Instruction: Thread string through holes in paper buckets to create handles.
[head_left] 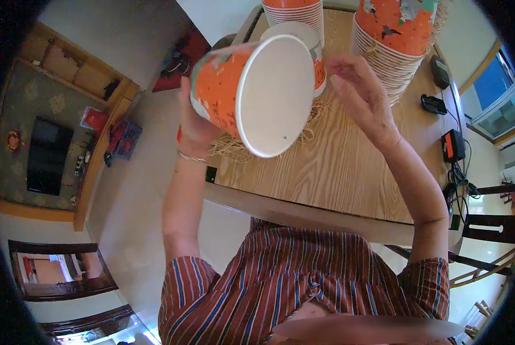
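My left hand [195,123] is clenched around an orange printed paper bucket [252,92], tipped on its side so its white base faces me; it hangs above the near left part of the wooden table [349,172], at about ten o'clock from my chest. My right hand [364,95] is released, fingers spread, holding nothing, just beside the bucket at its three o'clock. A second bucket [315,52] sits behind the held one, partly hidden, so I cannot tell whether it touches it. Loose straw-coloured fibre [234,146] lies on the table under the bucket. Two tall stacks of matching buckets stand at twelve o'clock [295,11] and one o'clock [398,46]. Small black devices with cables [450,144] lie along the right edge at three o'clock. Judgement: to handle this well, I should hold the wall without crushing it, support the rim with the free hand, and keep the fibre clear of the opening.
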The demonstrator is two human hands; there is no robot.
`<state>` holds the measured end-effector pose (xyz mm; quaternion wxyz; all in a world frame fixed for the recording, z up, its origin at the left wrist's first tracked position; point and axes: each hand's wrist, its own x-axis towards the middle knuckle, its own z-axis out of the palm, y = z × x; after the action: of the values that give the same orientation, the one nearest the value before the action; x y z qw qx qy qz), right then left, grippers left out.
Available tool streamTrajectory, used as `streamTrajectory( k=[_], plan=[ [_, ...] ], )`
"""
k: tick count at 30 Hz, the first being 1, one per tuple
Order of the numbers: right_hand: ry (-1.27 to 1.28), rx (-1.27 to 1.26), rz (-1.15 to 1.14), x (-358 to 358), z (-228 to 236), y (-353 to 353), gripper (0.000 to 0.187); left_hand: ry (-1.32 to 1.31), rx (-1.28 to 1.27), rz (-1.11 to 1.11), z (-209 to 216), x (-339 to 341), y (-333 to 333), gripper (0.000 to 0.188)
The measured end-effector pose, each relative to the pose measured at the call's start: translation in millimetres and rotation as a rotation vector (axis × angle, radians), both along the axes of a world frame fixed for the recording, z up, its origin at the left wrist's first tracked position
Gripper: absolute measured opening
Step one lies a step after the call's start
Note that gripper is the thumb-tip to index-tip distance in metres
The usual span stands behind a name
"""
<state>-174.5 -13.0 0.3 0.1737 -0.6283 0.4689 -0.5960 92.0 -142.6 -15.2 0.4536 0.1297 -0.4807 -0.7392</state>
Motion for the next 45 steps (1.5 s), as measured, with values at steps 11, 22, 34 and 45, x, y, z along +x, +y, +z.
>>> streamTrajectory(
  k=[11,22,34,45],
  plan=[
    [-0.066,0.224,0.117,7,14,14,0.025,0.253,0.441,-0.078,-60,-32,64,0.073],
    [0.312,0.269,-0.057,-15,37,11,0.022,0.284,0.509,-0.265,-119,-55,107,0.059],
    [0.582,0.529,0.314,-48,29,45,0.012,-0.413,0.449,-0.504,-106,-32,135,0.028],
    [0.68,0.3,0.419,-39,3,28,0.011,-0.977,-0.601,0.516,-116,8,65,0.013]
  ],
)
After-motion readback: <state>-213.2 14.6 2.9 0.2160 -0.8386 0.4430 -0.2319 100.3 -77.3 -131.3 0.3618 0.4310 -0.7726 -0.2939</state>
